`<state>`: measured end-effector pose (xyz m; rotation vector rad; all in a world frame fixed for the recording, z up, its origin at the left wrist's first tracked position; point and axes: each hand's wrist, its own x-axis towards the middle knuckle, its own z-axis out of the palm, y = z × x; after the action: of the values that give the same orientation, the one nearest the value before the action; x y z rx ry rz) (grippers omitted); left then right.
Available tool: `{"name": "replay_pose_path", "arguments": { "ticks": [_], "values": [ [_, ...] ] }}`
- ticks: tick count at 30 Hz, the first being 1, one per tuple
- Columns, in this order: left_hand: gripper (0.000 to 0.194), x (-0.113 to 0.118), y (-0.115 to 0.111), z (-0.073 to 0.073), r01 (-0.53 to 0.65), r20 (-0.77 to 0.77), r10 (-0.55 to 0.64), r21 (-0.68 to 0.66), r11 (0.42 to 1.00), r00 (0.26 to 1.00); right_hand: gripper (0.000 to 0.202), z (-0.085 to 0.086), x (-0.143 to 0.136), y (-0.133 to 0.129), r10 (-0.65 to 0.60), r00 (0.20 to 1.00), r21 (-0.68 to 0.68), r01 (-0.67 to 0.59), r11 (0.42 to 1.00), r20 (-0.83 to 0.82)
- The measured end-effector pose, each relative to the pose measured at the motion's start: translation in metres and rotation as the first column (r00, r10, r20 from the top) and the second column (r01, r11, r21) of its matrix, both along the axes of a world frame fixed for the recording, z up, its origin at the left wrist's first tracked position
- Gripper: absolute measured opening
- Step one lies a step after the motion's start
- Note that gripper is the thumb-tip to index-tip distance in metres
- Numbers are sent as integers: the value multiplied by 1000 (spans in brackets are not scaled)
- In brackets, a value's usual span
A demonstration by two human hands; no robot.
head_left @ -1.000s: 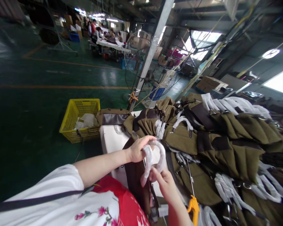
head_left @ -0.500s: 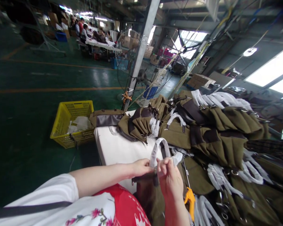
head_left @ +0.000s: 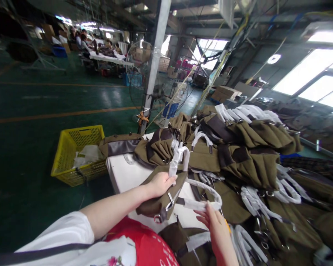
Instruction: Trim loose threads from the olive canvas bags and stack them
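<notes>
An olive canvas bag [head_left: 158, 203] with dark trim, a zipper and a metal ring lies tilted over the white table [head_left: 119, 173]. Its two handles are wrapped in white film. My left hand [head_left: 161, 184] is closed round the base of the upright wrapped handle [head_left: 180, 157]. On the right, the other wrapped handle [head_left: 201, 187] loops outward, and my right hand [head_left: 215, 223] pinches its lower side between thumb and fingers. Beneath it, another olive bag [head_left: 194, 240] shows a wrapped strap. An orange object [head_left: 228, 225] is mostly hidden behind my right hand.
Olive bags [head_left: 249, 162] with wrapped handles are heaped across the right and back. A yellow crate [head_left: 61, 155] holding white scraps stands on the floor at left. Behind the table are a metal post [head_left: 154, 62] and a large fan [head_left: 158, 90]. People sit at a far table [head_left: 111, 59].
A bag now lies turned on the table under my hands. My left hand has risen and grips one handle; my right hand has moved lower right, drawing the other handle outward.
</notes>
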<state>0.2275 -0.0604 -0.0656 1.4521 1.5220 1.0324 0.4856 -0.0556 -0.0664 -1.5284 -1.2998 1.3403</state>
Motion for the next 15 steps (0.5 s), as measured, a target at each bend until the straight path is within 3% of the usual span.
{"name": "replay_pose_path", "arguments": {
  "ticks": [1, 2, 4, 6, 8, 10, 12, 15],
  "values": [
    [51, 1, -5, 3, 20, -76, -21, -15, 1000, 997, 48, -3, 4, 1, 21, 971, -14, -18, 1000, 237],
    [49, 3, -10, 3, 41, -153, -48, -47, 998, 987, 45, -4, 7, 0, 21, 886, 15, -32, 999, 463],
    [47, 13, -21, -6, 75, -258, -109, -138, 988, 960, 40, 2, 3, -10, -90, 709, 218, -92, 971, 700],
    [48, 26, -32, -24, 88, -251, -146, -226, 970, 957, 38, 13, -12, -28, -119, 709, 374, -214, 903, 695],
    [51, 38, -41, -45, 83, -202, -146, -294, 952, 968, 34, 21, -34, -49, 137, 724, 273, -418, 867, 676],
    [53, 45, -46, -63, 68, -173, -134, -345, 936, 976, 27, 21, -55, -66, 420, 635, 63, -595, 802, 648],
    [51, 46, -49, -75, 50, -157, -115, -367, 929, 981, 17, 16, -70, -77, 530, 566, -38, -660, 750, 632],
    [47, 44, -51, -81, 35, -137, -87, -343, 939, 987, 9, 7, -73, -78, 545, 579, -34, -666, 745, 606]
  ]
}}
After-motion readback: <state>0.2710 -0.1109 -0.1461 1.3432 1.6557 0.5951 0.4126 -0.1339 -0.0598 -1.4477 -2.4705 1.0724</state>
